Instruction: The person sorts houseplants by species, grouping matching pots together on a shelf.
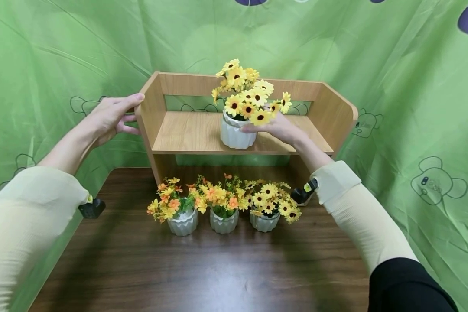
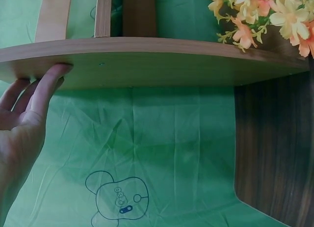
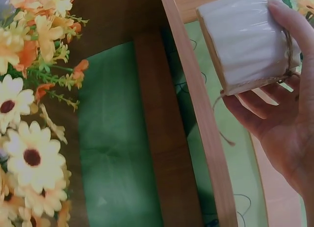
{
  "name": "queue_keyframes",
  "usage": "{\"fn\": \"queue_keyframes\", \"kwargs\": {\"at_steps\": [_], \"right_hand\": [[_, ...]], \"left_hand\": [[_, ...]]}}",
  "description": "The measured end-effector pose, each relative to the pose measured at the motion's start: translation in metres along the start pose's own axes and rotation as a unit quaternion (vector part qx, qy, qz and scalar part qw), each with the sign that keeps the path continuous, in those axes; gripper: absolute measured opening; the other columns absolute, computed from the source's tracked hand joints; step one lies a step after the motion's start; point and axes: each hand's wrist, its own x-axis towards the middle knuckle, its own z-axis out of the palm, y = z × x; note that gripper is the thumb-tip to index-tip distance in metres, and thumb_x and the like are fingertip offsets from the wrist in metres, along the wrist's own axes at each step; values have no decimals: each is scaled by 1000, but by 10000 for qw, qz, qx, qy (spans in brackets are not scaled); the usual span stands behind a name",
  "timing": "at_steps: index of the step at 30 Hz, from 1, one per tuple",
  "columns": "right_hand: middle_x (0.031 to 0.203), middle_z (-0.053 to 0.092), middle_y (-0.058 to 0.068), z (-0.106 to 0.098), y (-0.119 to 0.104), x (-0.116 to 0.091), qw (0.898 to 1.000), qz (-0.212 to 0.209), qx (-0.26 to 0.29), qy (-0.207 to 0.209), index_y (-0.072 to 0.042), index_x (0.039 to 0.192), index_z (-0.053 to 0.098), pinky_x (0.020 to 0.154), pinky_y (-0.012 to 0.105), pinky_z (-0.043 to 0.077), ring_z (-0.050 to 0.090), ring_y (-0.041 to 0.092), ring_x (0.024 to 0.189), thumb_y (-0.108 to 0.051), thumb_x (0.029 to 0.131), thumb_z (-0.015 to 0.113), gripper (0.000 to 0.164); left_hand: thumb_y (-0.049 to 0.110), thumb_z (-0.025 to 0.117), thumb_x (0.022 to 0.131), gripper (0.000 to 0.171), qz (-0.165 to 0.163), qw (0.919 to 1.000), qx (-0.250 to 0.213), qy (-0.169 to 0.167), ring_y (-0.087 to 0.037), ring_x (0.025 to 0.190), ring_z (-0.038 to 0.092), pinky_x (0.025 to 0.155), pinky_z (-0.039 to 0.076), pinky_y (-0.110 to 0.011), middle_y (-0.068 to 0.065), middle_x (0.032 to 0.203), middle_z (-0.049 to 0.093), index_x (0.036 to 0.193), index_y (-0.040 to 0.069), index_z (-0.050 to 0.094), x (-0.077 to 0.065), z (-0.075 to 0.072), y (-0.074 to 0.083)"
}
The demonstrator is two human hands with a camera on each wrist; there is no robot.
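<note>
My right hand [image 1: 274,128] grips a white fluted flowerpot [image 1: 235,132] of yellow daisies [image 1: 249,95], thumb across its front and fingers round its far side. In the head view the pot overlaps the upper board of a wooden shelf [image 1: 191,130]. Seen from the right wrist, the pot [image 3: 250,40] is tilted, with a twine tie round it and its base toward the shelf edge [image 3: 196,99]. My left hand [image 1: 115,115] touches the outer face of the shelf's left side panel [image 1: 150,112]; in the left wrist view its fingertips [image 2: 59,70] rest on that panel with fingers extended.
Three more potted flowers stand in a row before the shelf on the dark wooden table [image 1: 218,273]: an orange-yellow one at left [image 1: 183,223], another in the middle [image 1: 224,221], yellow daisies at right [image 1: 265,221]. A green curtain [image 1: 413,86] hangs behind and beside.
</note>
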Motion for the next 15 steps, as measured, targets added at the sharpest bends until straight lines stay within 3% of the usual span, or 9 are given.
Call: {"fn": "queue_keyframes", "kwargs": {"at_steps": [5, 7, 11, 12, 15], "right_hand": [[146, 60, -8, 10, -3, 11, 9999, 57, -113, -12, -30, 146, 54, 126, 44, 37, 52, 13, 139, -50, 85, 81, 70], [133, 67, -3, 15, -4, 14, 10000, 83, -40, -9, -24, 135, 63, 123, 46, 39, 56, 16, 131, -53, 84, 81, 61], [134, 63, -9, 24, -9, 19, 9996, 285, 1, 83, -28, 138, 60, 122, 48, 41, 54, 12, 130, -62, 78, 82, 72], [125, 64, -6, 26, -11, 20, 9993, 361, -7, 102, -27, 135, 62, 120, 49, 43, 56, 14, 122, -64, 77, 82, 72], [133, 62, -11, 31, -15, 26, 9990, 406, 112, 134, -31, 142, 56, 121, 48, 43, 54, 10, 125, -65, 74, 84, 81]], "left_hand": [[45, 59, 103, 80, 57, 10000, -15, -7, -42, 157, 24, 77, 67, -25, -8, 175, 10, 164, 7, 22, 0, 2, 0], [45, 59, 103, 81, 60, 10000, -1, -18, -42, 157, 24, 78, 67, -25, -8, 175, 11, 164, 7, 21, 0, 3, 0], [45, 59, 103, 82, 39, 10000, 21, -26, -42, 157, 25, 78, 67, -25, -10, 175, 11, 164, 7, 21, 0, 5, 0], [46, 59, 103, 82, 47, 10000, 54, -30, -42, 157, 25, 78, 67, -26, -10, 175, 11, 164, 7, 20, 0, 5, 0], [47, 58, 103, 82, 62, 9999, 158, -12, -43, 156, 27, 78, 67, -26, -12, 175, 12, 164, 7, 20, 0, 5, 1]]}}
